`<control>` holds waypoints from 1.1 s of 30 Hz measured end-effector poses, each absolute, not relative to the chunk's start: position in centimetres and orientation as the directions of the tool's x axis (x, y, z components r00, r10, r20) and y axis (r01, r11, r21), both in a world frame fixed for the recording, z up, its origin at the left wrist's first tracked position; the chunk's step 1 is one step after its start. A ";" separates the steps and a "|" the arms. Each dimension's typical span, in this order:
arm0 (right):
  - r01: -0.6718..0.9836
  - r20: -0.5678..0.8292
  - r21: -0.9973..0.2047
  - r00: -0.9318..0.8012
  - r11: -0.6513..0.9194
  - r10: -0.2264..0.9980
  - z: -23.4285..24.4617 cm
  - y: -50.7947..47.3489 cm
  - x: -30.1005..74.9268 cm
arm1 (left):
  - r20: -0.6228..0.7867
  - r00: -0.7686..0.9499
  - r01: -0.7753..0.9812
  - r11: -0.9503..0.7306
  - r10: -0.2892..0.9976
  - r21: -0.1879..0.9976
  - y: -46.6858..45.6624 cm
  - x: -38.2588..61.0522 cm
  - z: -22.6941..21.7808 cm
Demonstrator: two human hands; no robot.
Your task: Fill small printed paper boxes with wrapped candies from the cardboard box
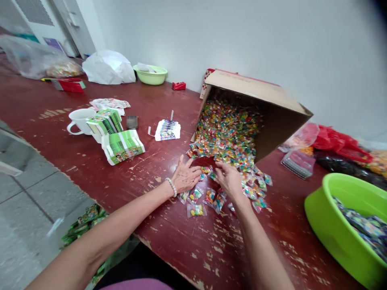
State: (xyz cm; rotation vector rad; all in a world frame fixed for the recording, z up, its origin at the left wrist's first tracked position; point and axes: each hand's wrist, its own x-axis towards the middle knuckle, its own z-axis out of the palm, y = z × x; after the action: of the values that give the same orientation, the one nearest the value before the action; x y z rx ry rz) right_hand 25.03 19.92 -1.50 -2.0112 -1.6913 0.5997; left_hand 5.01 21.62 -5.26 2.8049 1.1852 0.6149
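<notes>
My left hand (186, 176) lies over small clear candy packets (196, 210) on the red table, its fingers stretched out and the thumb apart. It wears a beaded bracelet (171, 187). Across from it, my right hand (230, 180) has bent fingers, pinched at a small candy packet (212, 176) that they partly hide. Between and below the hands lie several more packets with coloured candies. Just beyond, a cardboard box (282, 117) rests tipped on its side, its mouth facing me. A heap of candy packets (229, 129) fills it and spills onto the table.
A green basin (317, 213) with dark packets stands at the right. To the left are a white mug (81, 121), stacks of green flat cartons (123, 147) and a printed card piece (168, 130). Farther back sit a pale green bowl (154, 76) and plastic bags (109, 67).
</notes>
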 end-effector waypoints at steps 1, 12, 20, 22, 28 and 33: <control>0.805 -0.061 -0.575 0.133 -0.144 0.989 -1.8 20.8 24.5 | 0.340 0.631 0.685 -0.706 0.698 0.178 21.5 5.0 -5.3; 0.730 -0.238 -0.642 0.103 -0.236 0.966 -4.7 23.1 24.8 | 0.332 0.614 0.678 -0.694 0.716 0.241 21.3 4.1 -6.1; 0.467 -0.191 -0.859 0.085 -0.208 0.978 -2.5 21.2 25.1 | 0.313 0.306 0.618 -0.438 0.899 0.653 20.2 3.7 -3.4; 0.392 -0.190 -0.897 0.071 -0.203 0.979 -1.1 19.9 24.6 | 0.182 0.241 0.451 -0.277 0.953 0.848 19.3 4.1 -2.3; 0.202 -0.218 -0.955 0.009 -0.216 0.976 0.9 15.5 22.1 | -0.223 0.307 -0.189 0.289 0.925 0.939 15.6 4.9 -0.3; 0.104 -0.263 -0.960 -0.005 -0.261 0.965 0.7 12.9 20.7 | -0.289 0.301 -0.234 0.364 0.909 0.901 12.9 3.9 0.2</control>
State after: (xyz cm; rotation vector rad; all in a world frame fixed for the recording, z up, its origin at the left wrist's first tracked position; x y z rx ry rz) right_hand 20.70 12.87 0.71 -1.4735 -1.1619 1.3680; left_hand 3.88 12.91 0.22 0.8712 0.9565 0.9010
